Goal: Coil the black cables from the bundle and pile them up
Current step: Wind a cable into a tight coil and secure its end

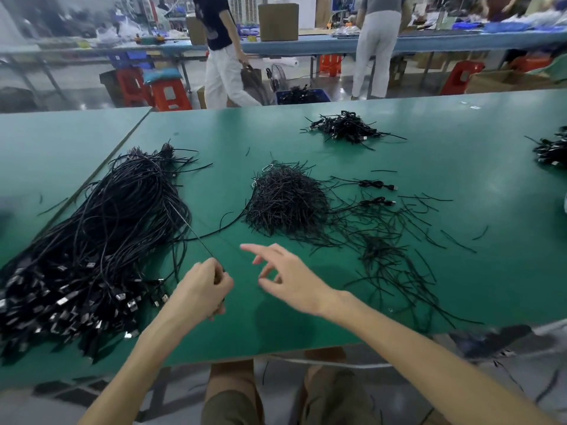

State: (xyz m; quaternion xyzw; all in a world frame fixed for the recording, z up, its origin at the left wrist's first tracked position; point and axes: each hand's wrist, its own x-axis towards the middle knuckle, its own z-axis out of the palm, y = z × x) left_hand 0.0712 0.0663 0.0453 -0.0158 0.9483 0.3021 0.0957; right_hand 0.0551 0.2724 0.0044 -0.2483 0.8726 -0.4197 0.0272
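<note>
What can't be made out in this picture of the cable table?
All in the head view:
1. Cable end: hidden inside the gripping left hand.
2. Cable bundle: cut off by the left edge.
3. Far-right cable pile: cut off by the right edge.
4. Right hand fingertips: motion-blurred.

Bare green desk [270,329] lies open at lower centre of the frame. The cable bundle [101,240] blocks the left, the heap of ties [285,200] the centre, scattered ties [380,250] the right.

no readable text, labels, brands, numbers or signs anywhere
</note>
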